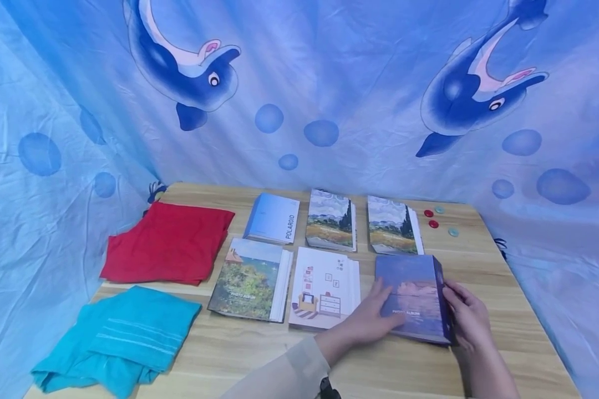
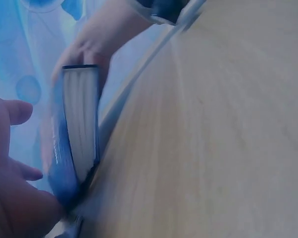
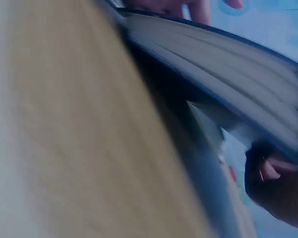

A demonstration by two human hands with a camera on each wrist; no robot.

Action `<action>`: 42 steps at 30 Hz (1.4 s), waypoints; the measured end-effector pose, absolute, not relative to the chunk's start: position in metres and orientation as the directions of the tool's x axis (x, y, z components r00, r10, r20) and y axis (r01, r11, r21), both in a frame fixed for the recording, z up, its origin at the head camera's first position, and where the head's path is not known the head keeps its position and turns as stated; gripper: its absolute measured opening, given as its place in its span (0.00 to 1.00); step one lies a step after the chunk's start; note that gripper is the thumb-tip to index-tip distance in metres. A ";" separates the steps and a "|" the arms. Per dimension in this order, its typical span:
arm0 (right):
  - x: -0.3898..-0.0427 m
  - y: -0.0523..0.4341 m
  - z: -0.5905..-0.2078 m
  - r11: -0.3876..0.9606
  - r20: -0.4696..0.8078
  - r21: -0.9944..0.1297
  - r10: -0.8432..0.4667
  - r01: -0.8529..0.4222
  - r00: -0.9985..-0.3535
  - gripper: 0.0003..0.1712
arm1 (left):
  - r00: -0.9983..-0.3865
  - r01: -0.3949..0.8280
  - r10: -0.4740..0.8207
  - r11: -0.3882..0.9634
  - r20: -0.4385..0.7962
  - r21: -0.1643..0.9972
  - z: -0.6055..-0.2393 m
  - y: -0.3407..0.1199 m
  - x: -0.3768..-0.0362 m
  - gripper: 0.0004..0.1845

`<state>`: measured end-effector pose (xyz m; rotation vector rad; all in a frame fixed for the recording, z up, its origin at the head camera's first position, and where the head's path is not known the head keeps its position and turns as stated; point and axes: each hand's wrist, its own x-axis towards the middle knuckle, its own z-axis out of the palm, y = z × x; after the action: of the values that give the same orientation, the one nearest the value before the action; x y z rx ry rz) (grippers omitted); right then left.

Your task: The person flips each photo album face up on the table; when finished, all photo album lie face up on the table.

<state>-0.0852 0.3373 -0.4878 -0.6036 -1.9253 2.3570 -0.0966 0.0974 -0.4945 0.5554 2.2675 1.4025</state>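
Blue-purple album (image 1: 413,296), red cloth (image 1: 168,241), turquoise towel (image 1: 122,338), dolphin-print backdrop (image 1: 329,83)

on the worktop (image 1: 489,288) we count six photo albums: a blue polaroid album (image 1: 273,218), two wheat-field albums (image 1: 331,220) (image 1: 392,225), a garden album (image 1: 252,279), a white room album (image 1: 324,288) and a dark blue album (image 1: 413,295); we count two folded cloths, a red cloth (image 1: 169,241) and a teal cloth (image 1: 125,338); we count four small counters, two red counters (image 1: 428,213) (image 1: 433,224) and two blue-green counters (image 1: 440,209) (image 1: 453,232); and we see two hands, a left hand (image 1: 366,321) and a right hand (image 1: 466,316)
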 end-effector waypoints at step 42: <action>-0.082 0.300 -0.478 -0.096 -0.463 -0.885 0.067 0.456 -0.884 0.50 | -0.890 0.004 0.453 0.098 -0.041 0.995 -0.467 0.092 -0.099 0.41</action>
<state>-0.0824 0.2996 -0.4779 -0.6842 -2.2694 2.4588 -0.0986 0.0921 -0.4667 0.4505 2.0457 1.8520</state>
